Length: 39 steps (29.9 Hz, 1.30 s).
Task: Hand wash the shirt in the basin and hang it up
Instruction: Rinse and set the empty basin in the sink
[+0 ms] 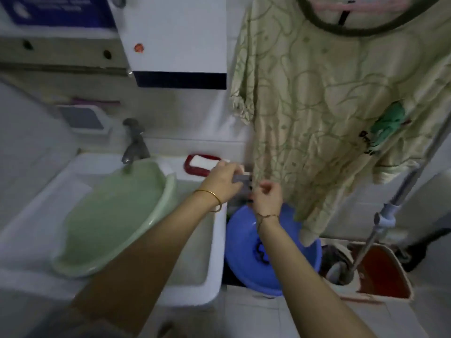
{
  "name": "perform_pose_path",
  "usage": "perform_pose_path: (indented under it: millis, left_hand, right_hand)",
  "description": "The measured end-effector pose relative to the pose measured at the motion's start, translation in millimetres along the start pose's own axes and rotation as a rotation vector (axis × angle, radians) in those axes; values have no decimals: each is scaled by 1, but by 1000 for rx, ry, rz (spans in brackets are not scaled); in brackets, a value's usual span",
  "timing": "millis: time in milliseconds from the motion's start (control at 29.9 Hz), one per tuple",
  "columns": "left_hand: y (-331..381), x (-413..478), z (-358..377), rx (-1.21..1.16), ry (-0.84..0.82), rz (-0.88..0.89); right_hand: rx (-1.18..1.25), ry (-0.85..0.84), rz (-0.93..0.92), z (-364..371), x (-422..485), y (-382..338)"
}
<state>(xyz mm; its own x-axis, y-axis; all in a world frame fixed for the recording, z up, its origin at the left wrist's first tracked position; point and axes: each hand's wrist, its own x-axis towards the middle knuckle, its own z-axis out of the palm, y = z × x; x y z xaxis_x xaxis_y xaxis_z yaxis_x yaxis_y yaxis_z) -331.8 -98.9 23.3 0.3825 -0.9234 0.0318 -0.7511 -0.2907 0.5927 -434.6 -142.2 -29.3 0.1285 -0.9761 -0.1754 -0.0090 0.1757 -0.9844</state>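
Shirt [317, 106], pale green with a printed pattern, hangs full length at upper right, collar at the top edge of view, hem loose above the floor. It is out of the basin.

Right hand [267, 198]: fingers [264, 186] curled tight, pinching the shirt's near side edge low down.

Left hand [225, 181]: just beside the right, fingers closed round a small grey object [241, 178] that touches the same edge of the cloth. Too blurred to say what it is. Thin bangle [210, 193] on that wrist.

Green basin [170, 186] sits tilted in the white sink [214, 252], holding water, under the tap [134, 142]. Soap [202, 162] in a red dish [189, 167] on the back ledge of the sink.

Floor, right of the sink: blue basin [244, 240] below the hands, then a red bucket [380, 274] with a mop pole [402, 191] standing in it. White wall unit [175, 32] above the tap.
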Motion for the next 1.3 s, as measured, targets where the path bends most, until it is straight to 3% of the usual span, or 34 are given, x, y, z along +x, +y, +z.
perform_pose_path:
  millis: [134, 267, 334, 434, 568, 802, 936, 1069, 1170, 1303]
  left_hand:
    - [-77, -39, -41, 17, 167, -178]
    - [-168, -69, -94, 12, 311, -386]
    - [-210, -79, -116, 19, 352, -467]
    - [-270, -92, -138, 119, 266, -569]
    - [-327, -92, -144, 192, 65, -605]
    - [-336, -79, -130, 179, -144, -417]
    - [-327, -69, -128, 74, -109, -278]
    - [-282, -53, -131, -52, -55, 28]
    - [-242, -34, -135, 44, -53, 256]
    - [-203, -7, -137, 282, -31, 408]
  right_hand:
    - [-114, -341, 104, 66, -27, -8]
    - [-367, -485, 26, 129, -65, 0]
    - [-554, -467, -54, 151, -80, 3]
    - [-801, -359, -119, 173, -93, 7]
    - [-733, -216, -35, 188, -99, 19]
    - [-509, -9, -79, 204, -119, 17]
    - [-530, 33, -130, 202, -119, 16]
    - [-574, 68, -168, 190, -119, 7]
    - [-589, 98, -190, 185, -122, -2]
    - [-660, 99, -241, 177, -121, -16]
